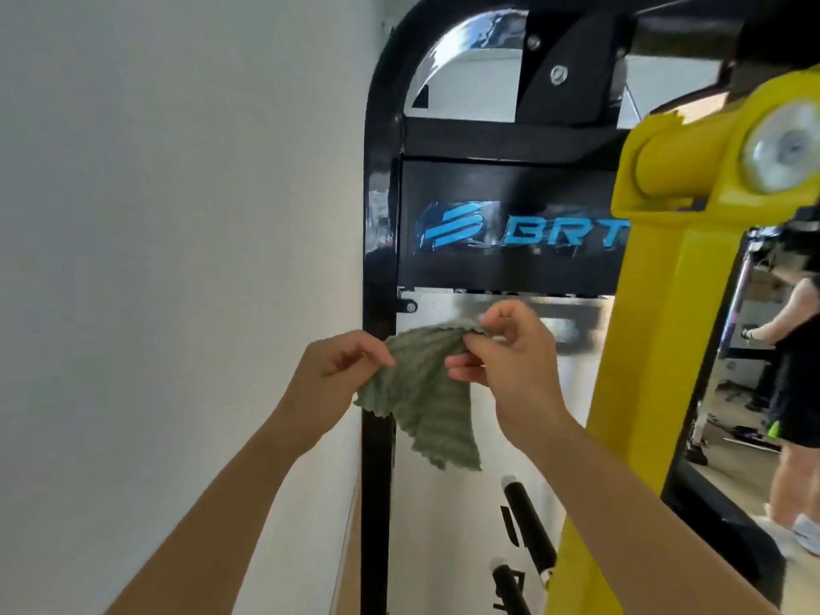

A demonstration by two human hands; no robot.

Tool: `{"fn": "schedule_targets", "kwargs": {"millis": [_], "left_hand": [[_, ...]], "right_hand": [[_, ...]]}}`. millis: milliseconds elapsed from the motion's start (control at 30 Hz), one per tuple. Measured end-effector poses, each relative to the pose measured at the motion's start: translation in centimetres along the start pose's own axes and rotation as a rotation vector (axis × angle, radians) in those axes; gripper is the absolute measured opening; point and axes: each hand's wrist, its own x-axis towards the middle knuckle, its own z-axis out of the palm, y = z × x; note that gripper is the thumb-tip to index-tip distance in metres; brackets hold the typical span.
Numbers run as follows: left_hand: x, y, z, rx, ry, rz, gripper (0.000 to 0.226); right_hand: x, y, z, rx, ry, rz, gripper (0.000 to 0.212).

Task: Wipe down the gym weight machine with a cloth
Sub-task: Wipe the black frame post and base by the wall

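I've got left grip (pixel 337 364) and right grip (pixel 506 361) both pinching the cloth (pixel 417 392) top edge; it hangs between them, machine post (pixel 377 259) just behind, nearer left.

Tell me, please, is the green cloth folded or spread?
Partly spread: the green cloth hangs loose, its top edge pinched by left hand and right hand.
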Motion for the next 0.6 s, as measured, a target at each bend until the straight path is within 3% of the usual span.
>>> {"fn": "schedule_targets", "kwargs": {"millis": [300,600], "left_hand": [[12.1,7.0,-2.1,0.194,0.312,0.223,0.032],[21.2,13.2,-5.9,0.422,0.434,0.334,0.039]], "right_hand": [[7.9,-8.4,6.0,-0.35,0.19,-0.607,0.023],[15.8,-16.8,9.1,-0.814,0.065,-0.828,0.044]]}}
